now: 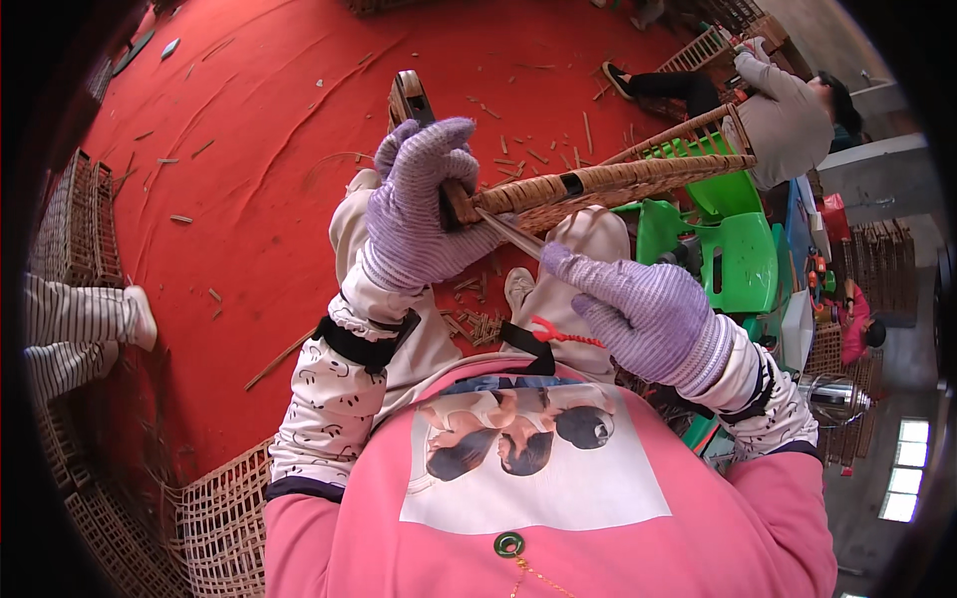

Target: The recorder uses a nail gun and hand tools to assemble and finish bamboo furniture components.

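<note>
My left hand (424, 204), in a purple knitted glove, grips the corner of a woven rattan frame (608, 181) held over my lap. The frame's wrapped rail runs from that corner out to the right, and a dark post (409, 98) sticks up behind my fingers. My right hand (643, 309), also gloved in purple, pinches a thin flat rattan strip (510, 234). The strip runs up and left to the corner under my left hand. My knees in pale trousers lie below the frame.
Red floor covering (249, 169) is strewn with cane offcuts. Green plastic stools (728, 239) stand right of my knees. A seated person (783, 110) works on another frame at the upper right. Someone's striped leg (70, 324) shows at left. Woven panels (214, 518) lie at lower left.
</note>
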`<action>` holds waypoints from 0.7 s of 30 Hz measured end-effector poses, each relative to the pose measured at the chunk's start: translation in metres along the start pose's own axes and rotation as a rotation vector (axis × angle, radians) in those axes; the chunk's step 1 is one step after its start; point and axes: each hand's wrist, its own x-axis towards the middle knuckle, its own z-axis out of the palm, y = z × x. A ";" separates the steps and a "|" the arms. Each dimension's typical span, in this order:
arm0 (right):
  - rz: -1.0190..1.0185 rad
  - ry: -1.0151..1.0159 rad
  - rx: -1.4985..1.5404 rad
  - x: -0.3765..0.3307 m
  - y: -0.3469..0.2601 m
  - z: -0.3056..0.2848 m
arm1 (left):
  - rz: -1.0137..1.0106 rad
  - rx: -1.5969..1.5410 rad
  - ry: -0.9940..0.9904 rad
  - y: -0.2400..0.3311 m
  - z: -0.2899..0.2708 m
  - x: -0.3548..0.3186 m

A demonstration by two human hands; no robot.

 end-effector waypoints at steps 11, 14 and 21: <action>0.069 -0.197 -0.242 0.011 -0.020 -0.022 | 0.038 0.044 0.000 0.007 -0.004 0.000; -0.048 -0.167 -0.341 0.016 -0.020 -0.018 | -0.001 0.036 0.026 0.006 -0.002 -0.003; -0.174 0.201 -0.081 0.002 0.028 0.051 | 0.045 0.053 0.049 0.001 0.002 0.000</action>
